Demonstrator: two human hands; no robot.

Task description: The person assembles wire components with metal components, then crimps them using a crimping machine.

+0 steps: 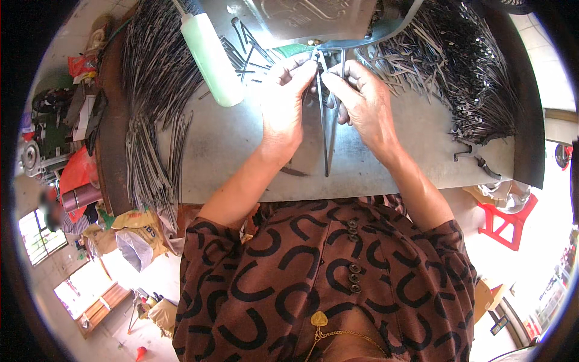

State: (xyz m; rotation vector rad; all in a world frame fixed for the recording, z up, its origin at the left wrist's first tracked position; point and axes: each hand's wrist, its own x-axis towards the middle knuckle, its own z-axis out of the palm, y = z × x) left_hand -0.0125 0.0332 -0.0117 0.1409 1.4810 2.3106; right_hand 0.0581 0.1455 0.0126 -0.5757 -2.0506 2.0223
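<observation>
Right under the front of a grey metal machine (319,21), my two hands work close together. My left hand (284,99) is closed, thumb and forefinger pinching the upper end of a long thin metal strip (324,133) that hangs down toward me over the table. My right hand (365,96) is closed as well, its thumb and fingers gripping another slim metal strip (343,57) beside the first. The strips nearly meet at the top, and the fingers partly hide how they join. A pale green cylinder (211,60) slants down just left of my left hand.
A large heap of long dark metal strips (157,66) covers the table's left side. Shorter pieces (476,78) pile up at the right, near the raised dark rim (531,108). A black-handled tool (487,169) lies near the right front. A red stool (503,223) stands beyond the table (241,175).
</observation>
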